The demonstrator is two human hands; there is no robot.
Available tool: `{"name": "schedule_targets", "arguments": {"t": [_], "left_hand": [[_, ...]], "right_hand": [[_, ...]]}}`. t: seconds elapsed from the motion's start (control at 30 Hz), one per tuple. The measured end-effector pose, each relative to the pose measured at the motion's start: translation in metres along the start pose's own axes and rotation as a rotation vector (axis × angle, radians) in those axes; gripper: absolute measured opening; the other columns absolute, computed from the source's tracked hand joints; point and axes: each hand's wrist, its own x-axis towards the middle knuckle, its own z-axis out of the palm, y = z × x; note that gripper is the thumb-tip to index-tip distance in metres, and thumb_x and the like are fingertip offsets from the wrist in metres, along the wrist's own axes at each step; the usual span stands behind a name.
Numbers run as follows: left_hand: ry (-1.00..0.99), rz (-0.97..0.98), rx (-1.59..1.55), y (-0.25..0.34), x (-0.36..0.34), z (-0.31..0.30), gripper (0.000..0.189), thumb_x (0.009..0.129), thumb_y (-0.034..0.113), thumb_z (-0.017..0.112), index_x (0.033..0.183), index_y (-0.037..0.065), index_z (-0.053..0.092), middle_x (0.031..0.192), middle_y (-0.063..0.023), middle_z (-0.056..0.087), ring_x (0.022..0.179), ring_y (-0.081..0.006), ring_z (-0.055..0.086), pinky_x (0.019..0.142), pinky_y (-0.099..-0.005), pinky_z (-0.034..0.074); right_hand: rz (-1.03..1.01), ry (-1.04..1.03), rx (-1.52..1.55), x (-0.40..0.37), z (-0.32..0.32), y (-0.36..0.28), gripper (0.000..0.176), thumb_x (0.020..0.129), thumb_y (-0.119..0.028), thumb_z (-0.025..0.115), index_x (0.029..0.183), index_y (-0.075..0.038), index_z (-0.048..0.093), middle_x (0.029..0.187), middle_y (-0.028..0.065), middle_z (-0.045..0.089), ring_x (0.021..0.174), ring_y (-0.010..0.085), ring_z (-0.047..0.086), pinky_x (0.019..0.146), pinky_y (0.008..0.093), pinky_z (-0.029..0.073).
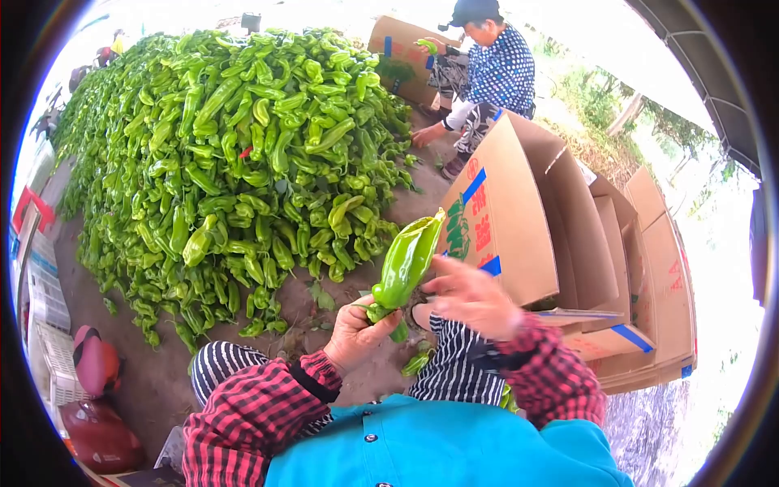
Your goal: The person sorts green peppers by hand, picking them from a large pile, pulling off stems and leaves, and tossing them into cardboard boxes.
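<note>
A long, glossy green pepper [404,261] stands tilted up in front of me, its pale, ragged-looking tip pointing away. My left hand [357,334] is closed around its stem end, and more green shows below the thumb. Close to the right side of the pepper is my right hand [479,299], blurred by motion, its fingers stretched out and apart, fingertips near the pepper's skin. Beyond both hands rises a large heap of green peppers [243,154], with some loose ones on the ground at its foot.
Open cardboard boxes [507,219] stand close on my right. Past them a person [499,69] in a dark cap crouches by the heap, holding a pepper near another carton [398,69]. White crates [57,361] and a dark red rounded object [99,437] lie at left.
</note>
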Motion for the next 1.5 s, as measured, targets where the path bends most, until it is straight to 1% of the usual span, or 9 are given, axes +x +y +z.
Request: {"name": "schedule_targets", "arguments": {"t": [0.17, 0.3, 0.5, 0.7, 0.87, 1.0, 1.17, 1.37, 1.5], "left_hand": [[-0.003, -0.069, 0.083, -0.005, -0.003, -0.003, 0.024, 0.084, 0.01, 0.058, 0.107, 0.003, 0.056, 0.087, 0.0032, 0.059, 0.073, -0.001, 0.048, 0.065, -0.0177, 0.04], [0.082, -0.307, 0.099, 0.01, -0.006, -0.006, 0.037, 0.089, 0.027, 0.052, 0.116, 0.002, 0.047, 0.079, -0.003, 0.059, 0.045, -0.004, 0.044, 0.037, -0.0183, 0.033], [0.021, -0.459, -0.225, 0.019, -0.003, 0.0, 0.029, 0.09, 0.035, 0.045, 0.101, 0.008, 0.049, 0.082, -0.0083, 0.06, 0.056, -0.0114, 0.052, 0.038, -0.0213, 0.033], [0.015, -0.475, -0.311, 0.007, 0.007, 0.01, 0.018, 0.088, 0.025, 0.049, 0.097, 0.009, 0.048, 0.084, -0.0112, 0.06, 0.06, -0.0156, 0.054, 0.039, -0.0225, 0.035], [0.027, -0.504, -0.274, -0.003, 0.011, 0.012, 0.012, 0.085, 0.016, 0.049, 0.094, 0.009, 0.047, 0.091, -0.0127, 0.059, 0.064, -0.0169, 0.055, 0.039, -0.0227, 0.036], [0.02, -0.497, -0.236, -0.007, 0.011, 0.008, 0.012, 0.086, 0.017, 0.049, 0.094, 0.009, 0.046, 0.091, -0.013, 0.059, 0.062, -0.0167, 0.055, 0.038, -0.0225, 0.036], [0.061, -0.547, -0.181, -0.004, 0.009, 0.012, 0.012, 0.085, 0.018, 0.05, 0.092, 0.008, 0.048, 0.087, -0.0121, 0.06, 0.061, -0.0152, 0.054, 0.039, -0.023, 0.036], [0.179, -0.538, -0.135, -0.031, 0.023, 0.008, 0.025, 0.087, 0.032, 0.05, 0.086, 0.007, 0.055, 0.071, -0.0049, 0.06, 0.053, -0.0138, 0.051, 0.035, -0.0219, 0.033], [0.208, -0.658, -0.086, -0.04, 0.044, 0.009, 0.038, 0.082, 0.05, 0.052, 0.085, 0.012, 0.057, 0.074, -0.0002, 0.057, 0.056, -0.0135, 0.049, 0.039, -0.0224, 0.028]], "right_hand": [[-0.112, -0.055, 0.33, 0.026, 0.023, 0.048, 0.044, 0.081, -0.002, 0.059, 0.121, -0.001, 0.041, 0.106, 0.0047, 0.054, 0.095, 0.0119, 0.053, 0.085, 0.0279, 0.043], [-0.218, 0.143, 0.172, 0.0, 0.01, 0.036, 0.037, 0.08, 0.003, 0.057, 0.115, 0.0, 0.045, 0.106, 0.0077, 0.056, 0.097, 0.0164, 0.054, 0.088, 0.0302, 0.043], [-0.33, 0.224, 0.256, -0.064, -0.034, 0.021, 0.051, 0.075, 0.004, 0.061, 0.123, -0.001, 0.043, 0.114, 0.0118, 0.055, 0.104, 0.0198, 0.054, 0.089, 0.0337, 0.044], [-0.524, 0.516, -0.357, -0.085, -0.025, 0.027, 0.054, 0.06, 0.005, 0.075, 0.108, -0.003, 0.052, 0.097, 0.0044, 0.051, 0.098, 0.0139, 0.05, 0.084, 0.0262, 0.042], [-0.584, 0.751, -0.863, -0.096, -0.022, 0.012, 0.052, 0.052, -0.009, 0.081, 0.097, -0.007, 0.056, 0.094, 0.0104, 0.048, 0.086, 0.0229, 0.048, 0.074, 0.0308, 0.042], [-0.583, 0.76, -0.954, -0.098, -0.02, 0.002, 0.048, 0.054, -0.008, 0.08, 0.096, -0.007, 0.057, 0.088, 0.0095, 0.049, 0.084, 0.0226, 0.048, 0.073, 0.0304, 0.042], [-0.528, 0.412, -1.04, -0.098, -0.014, -0.002, 0.051, 0.062, -0.014, 0.076, 0.105, 0.0, 0.052, 0.1, 0.0157, 0.054, 0.092, 0.0311, 0.054, 0.078, 0.036, 0.046], [-0.71, 0.325, -1.113, -0.103, 0.0, -0.023, 0.053, 0.061, -0.018, 0.074, 0.106, -0.005, 0.048, 0.098, 0.015, 0.053, 0.093, 0.0322, 0.053, 0.078, 0.0393, 0.046], [-0.864, 0.703, -1.464, -0.157, -0.024, -0.076, 0.033, 0.064, -0.014, 0.074, 0.087, -0.007, 0.052, 0.097, 0.0128, 0.053, 0.089, 0.0294, 0.054, 0.071, 0.0366, 0.047]]}}
